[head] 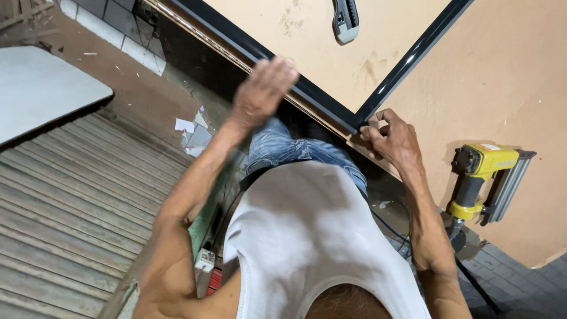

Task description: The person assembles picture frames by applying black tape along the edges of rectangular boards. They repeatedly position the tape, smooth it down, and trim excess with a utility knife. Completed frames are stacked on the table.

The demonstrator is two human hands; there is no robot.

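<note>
The person leans over the near edge of a tan worktop, where 2 black frame strips meet at a corner. The right hand is curled closed, pinching that corner joint at the worktop's edge. The left hand is blurred, loosely open, resting on or just above the long strip, whose axis runs up-left along the edge from the joint. The other strip runs up-right. The right hand is nearer the joint. A yellow nailer lies right of it; a grey knife lies at the far edge.
</note>
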